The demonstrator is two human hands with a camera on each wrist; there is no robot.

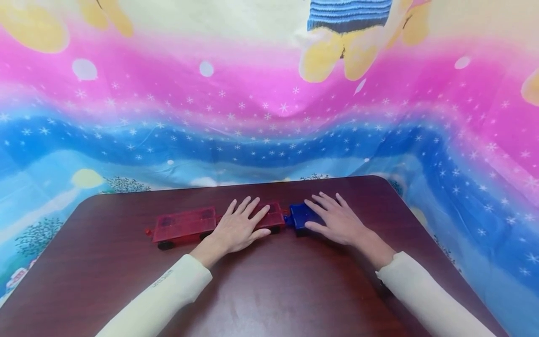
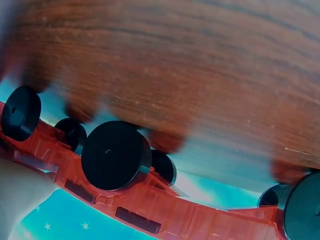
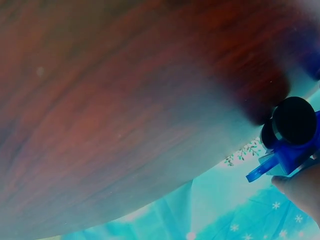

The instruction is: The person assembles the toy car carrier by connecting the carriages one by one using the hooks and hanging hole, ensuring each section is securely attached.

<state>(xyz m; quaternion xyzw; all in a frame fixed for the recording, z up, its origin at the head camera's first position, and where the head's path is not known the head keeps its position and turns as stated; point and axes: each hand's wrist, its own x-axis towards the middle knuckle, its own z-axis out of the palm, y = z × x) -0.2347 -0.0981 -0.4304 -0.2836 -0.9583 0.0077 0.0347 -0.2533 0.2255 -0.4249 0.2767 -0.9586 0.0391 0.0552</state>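
Note:
Three toy wagons with black wheels stand in a row on the table. A see-through red wagon (image 1: 184, 222) is at the left, with a small coupling knob at its end. My left hand (image 1: 237, 227) lies palm down, fingers spread, over the second red wagon (image 1: 275, 216). At the right is a blue wagon (image 1: 300, 216), its left end meeting that red one; my right hand (image 1: 338, 222) lies over its right part with straight, spread fingers. The left wrist view shows red chassis (image 2: 200, 217) and wheels (image 2: 115, 156). A blue tab (image 3: 262, 170) juts out in the right wrist view.
The dark reddish-brown table (image 1: 269, 290) has rounded far corners. Behind it and along both sides hangs a cloth (image 1: 269, 112) in pink and blue with snowflakes and cartoon shapes, close to the table's far edge.

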